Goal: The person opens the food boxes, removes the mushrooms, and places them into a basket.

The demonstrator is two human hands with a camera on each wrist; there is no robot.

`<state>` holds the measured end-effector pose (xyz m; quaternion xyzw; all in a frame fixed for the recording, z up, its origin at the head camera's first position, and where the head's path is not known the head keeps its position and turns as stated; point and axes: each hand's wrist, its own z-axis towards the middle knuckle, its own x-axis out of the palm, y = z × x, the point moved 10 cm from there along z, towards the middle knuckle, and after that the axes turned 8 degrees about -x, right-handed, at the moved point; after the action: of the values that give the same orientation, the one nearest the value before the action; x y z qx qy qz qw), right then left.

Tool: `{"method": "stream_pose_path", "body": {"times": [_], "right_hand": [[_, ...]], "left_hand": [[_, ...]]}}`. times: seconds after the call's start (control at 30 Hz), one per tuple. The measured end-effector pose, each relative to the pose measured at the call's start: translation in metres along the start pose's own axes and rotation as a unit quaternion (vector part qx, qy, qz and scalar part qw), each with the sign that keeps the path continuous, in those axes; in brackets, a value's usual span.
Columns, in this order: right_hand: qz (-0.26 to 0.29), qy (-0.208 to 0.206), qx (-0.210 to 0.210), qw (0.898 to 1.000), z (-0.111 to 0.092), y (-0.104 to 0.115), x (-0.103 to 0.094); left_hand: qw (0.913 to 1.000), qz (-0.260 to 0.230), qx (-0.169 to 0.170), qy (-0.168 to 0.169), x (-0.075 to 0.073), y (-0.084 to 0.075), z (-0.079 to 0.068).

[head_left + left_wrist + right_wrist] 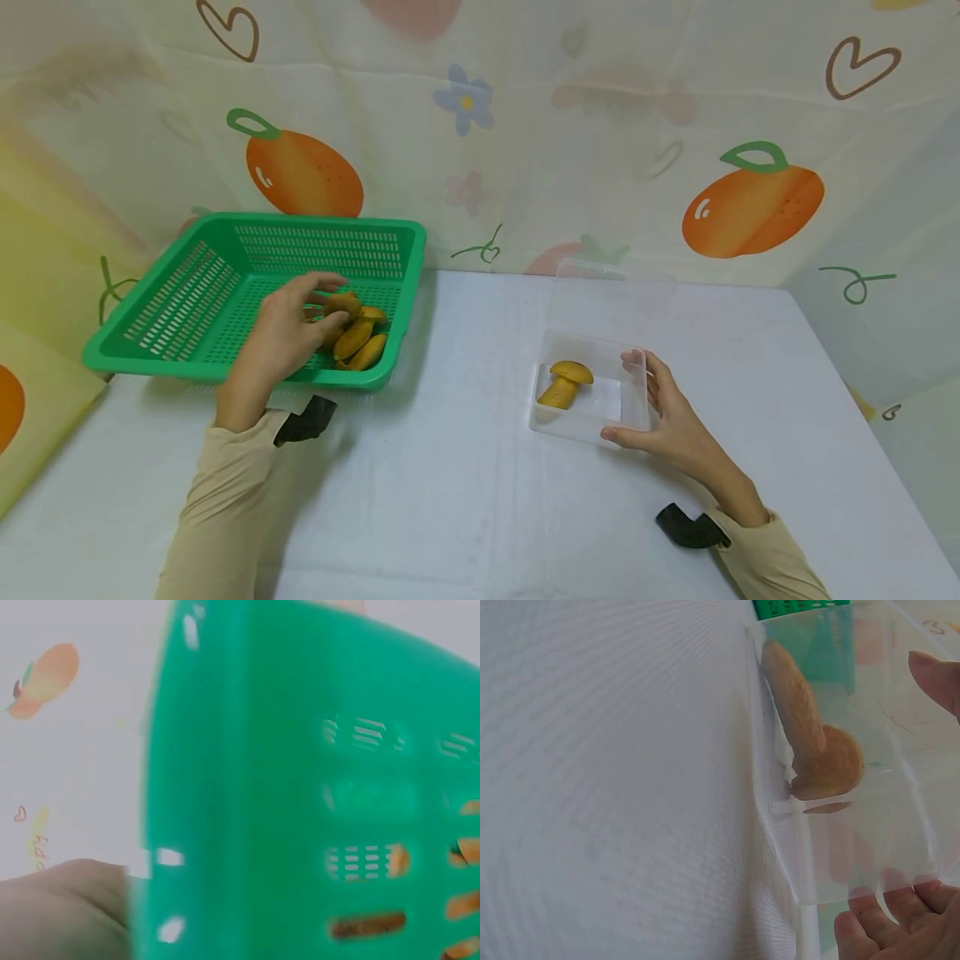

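Observation:
In the head view my left hand is inside the green basket, its thumb and fingers around a yellow-brown mushroom at the top of a small pile. Several more mushrooms lie under and beside it. The left wrist view is mostly filled by the basket wall, so the fingertips are hidden there. My right hand holds a clear plastic box by its right side, thumb at the near edge. One mushroom lies in the box, seen through the wall in the right wrist view.
The box's clear lid stands raised behind it. White cloth covers the table. A printed curtain with oranges and hearts rises along the back. Black bands sit at both wrists.

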<state>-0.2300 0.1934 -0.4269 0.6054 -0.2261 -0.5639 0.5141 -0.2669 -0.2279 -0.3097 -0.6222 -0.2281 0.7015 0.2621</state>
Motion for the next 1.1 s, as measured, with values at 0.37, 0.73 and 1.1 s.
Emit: {"method": "stream_pose_path", "body": {"times": [0.37,0.73,1.1], "right_hand": [[0.000,-0.002,-0.010,1.000,0.000,0.001,0.000],[-0.001,-0.001,-0.009,1.000,0.000,0.001,0.001],[-0.001,0.002,0.002,1.000,0.000,0.000,0.000]], "left_hand": [[0.9994,-0.013,0.029,0.014,0.010,-0.028,-0.008],[0.9986,-0.020,0.040,0.030,0.026,-0.045,-0.014],[0.9959,-0.012,0.085,0.029,0.047,-0.066,-0.017]]}}
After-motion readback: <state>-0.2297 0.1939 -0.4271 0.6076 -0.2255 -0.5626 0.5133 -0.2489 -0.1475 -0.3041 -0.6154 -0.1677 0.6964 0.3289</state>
